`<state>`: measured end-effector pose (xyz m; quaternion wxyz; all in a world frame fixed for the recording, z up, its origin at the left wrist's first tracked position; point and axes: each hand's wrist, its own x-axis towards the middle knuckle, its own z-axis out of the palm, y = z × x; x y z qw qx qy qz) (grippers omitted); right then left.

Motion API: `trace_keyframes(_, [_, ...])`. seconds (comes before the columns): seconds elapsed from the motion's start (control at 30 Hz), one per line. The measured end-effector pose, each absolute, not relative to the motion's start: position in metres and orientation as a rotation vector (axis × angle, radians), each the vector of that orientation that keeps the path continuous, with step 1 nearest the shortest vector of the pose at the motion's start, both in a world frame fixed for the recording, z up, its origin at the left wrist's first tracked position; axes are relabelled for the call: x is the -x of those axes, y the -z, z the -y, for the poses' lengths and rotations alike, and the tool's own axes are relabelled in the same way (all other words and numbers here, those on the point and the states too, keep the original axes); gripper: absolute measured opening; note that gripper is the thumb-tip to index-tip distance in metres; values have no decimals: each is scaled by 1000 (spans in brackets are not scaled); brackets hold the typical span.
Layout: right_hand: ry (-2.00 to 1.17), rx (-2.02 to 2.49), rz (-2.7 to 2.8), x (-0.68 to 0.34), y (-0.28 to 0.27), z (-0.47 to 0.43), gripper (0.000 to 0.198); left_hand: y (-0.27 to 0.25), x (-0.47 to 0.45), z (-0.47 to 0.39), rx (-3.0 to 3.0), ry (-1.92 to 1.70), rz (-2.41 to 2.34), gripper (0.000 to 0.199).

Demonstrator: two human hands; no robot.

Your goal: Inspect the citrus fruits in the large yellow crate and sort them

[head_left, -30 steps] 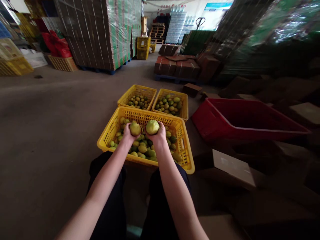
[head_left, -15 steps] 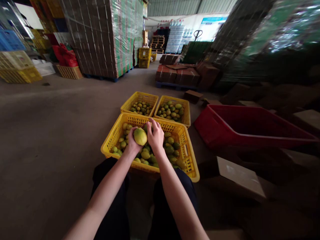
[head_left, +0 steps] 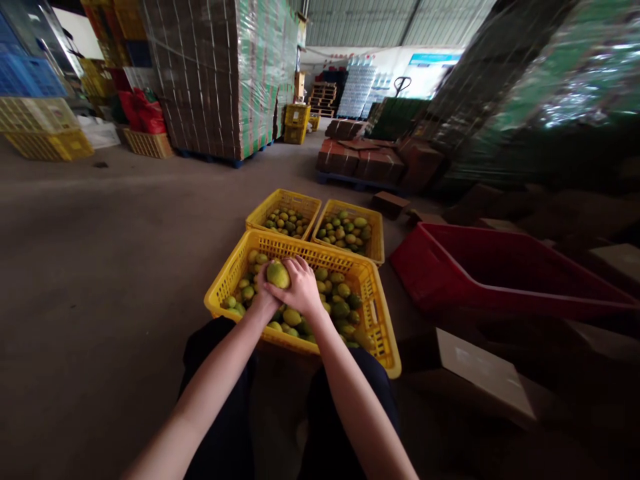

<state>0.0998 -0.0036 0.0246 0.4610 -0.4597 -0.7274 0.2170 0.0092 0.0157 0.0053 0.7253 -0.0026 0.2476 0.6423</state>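
A yellow-green lemon [head_left: 278, 275] is held between my two hands over the near crate. My left hand [head_left: 264, 298] cups it from the left and below, its fingers mostly hidden behind the fruit. From the right, my right hand [head_left: 303, 288] closes round it, with the thumb across the lower front and the fingers over the far side. Below them stands the near yellow plastic crate [head_left: 385, 333], holding many yellow and green lemons [head_left: 341, 309]. The crate sits in front of my knees.
Behind the near crate stand two smaller-looking yellow crates, left [head_left: 255, 215] and right [head_left: 379, 233], both with lemons. A red tub [head_left: 425, 273] and a cardboard box [head_left: 483, 367] lie to the right. Wrapped pallet stacks [head_left: 200, 80] rise farther back.
My right hand has moved left and closed onto the lemon that my left hand holds. The fruit has shifted slightly left, and the view has tilted up a little.
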Motion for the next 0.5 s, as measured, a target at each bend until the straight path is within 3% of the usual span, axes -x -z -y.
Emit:
trace_keyframes(0.2, [-592,944,1784,-92,-32,13,45,-3,-11,-19,-68,-1404,-516,27])
trace_keyframes(0.37, [-707,877,1372,-101,-55,24,53,-19,-4,-27,-130,-1416,-381,26])
trace_keyframes(0.5, [-746,825,1139,-123,-66,16,50,-33,8,-25,-159,-1433,-367,39])
